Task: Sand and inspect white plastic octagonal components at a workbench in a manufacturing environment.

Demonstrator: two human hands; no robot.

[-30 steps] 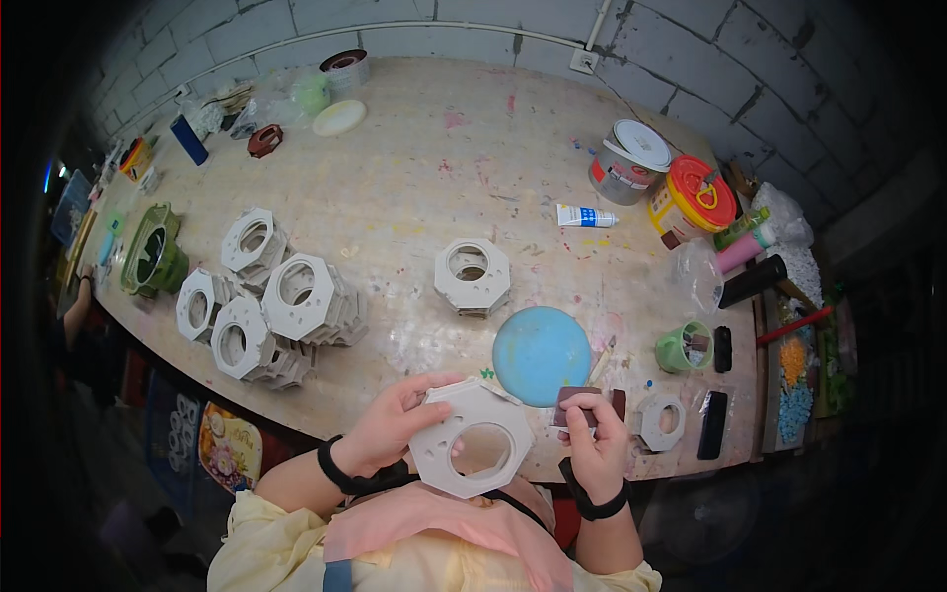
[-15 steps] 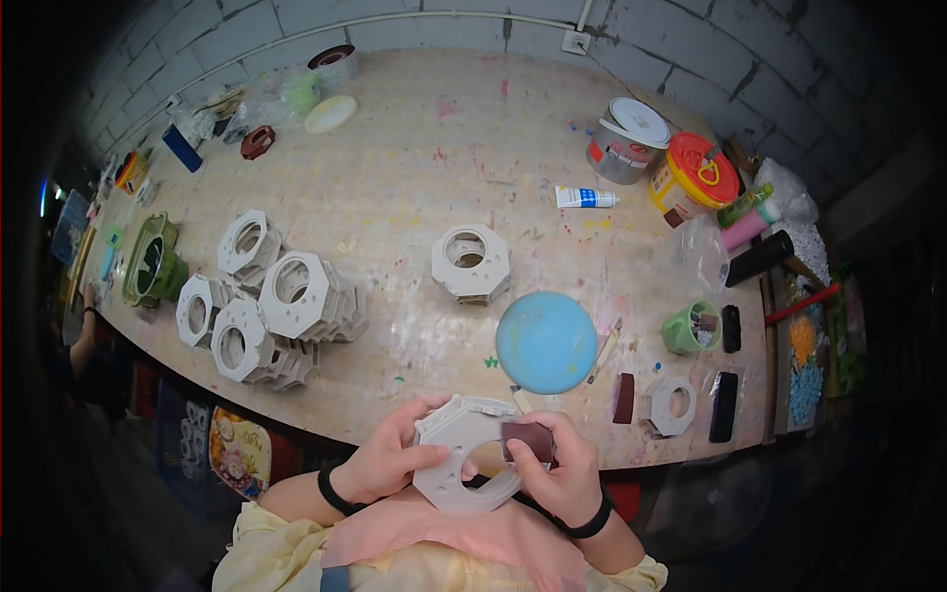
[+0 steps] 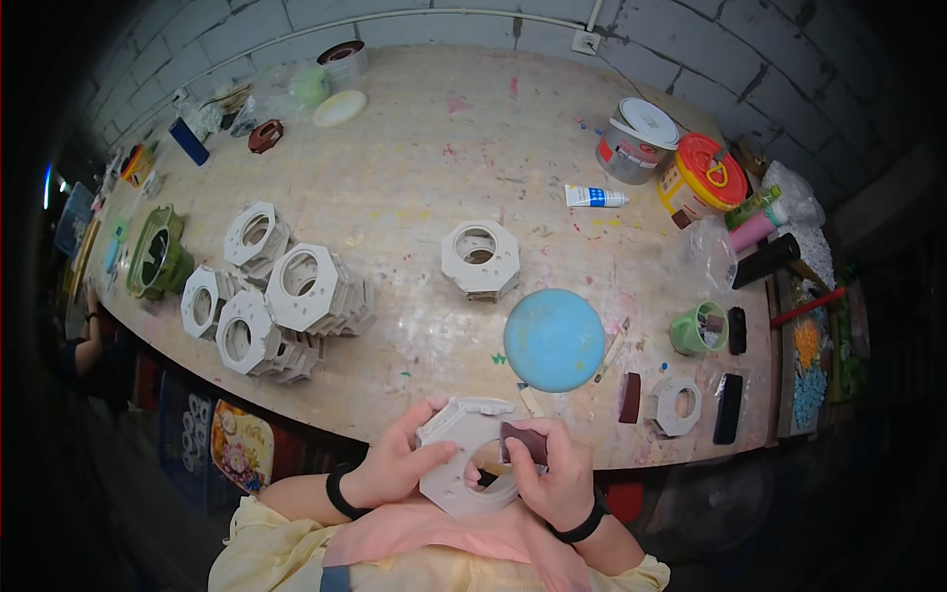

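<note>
My left hand (image 3: pixel 395 464) grips a white octagonal ring-shaped piece (image 3: pixel 462 456) by its left side, holding it over my lap just below the table's front edge. My right hand (image 3: pixel 557 472) presses a small dark brown sanding block (image 3: pixel 523 442) against the piece's right inner rim. Both wrists wear black bands.
A blue round disc (image 3: pixel 553 338) lies on the paint-stained table (image 3: pixel 414 178), with a lone white octagon (image 3: pixel 479 259) beyond it. Stacks of white octagons (image 3: pixel 286 306) sit at the left. A green cup (image 3: pixel 695 329), tube (image 3: pixel 595 196), buckets (image 3: pixel 636 126) and a red-lidded tub (image 3: pixel 702 176) stand right.
The octagonal piece and both hands moved down from the table edge toward my lap. My right hand brought the brown block onto the piece's rim.
</note>
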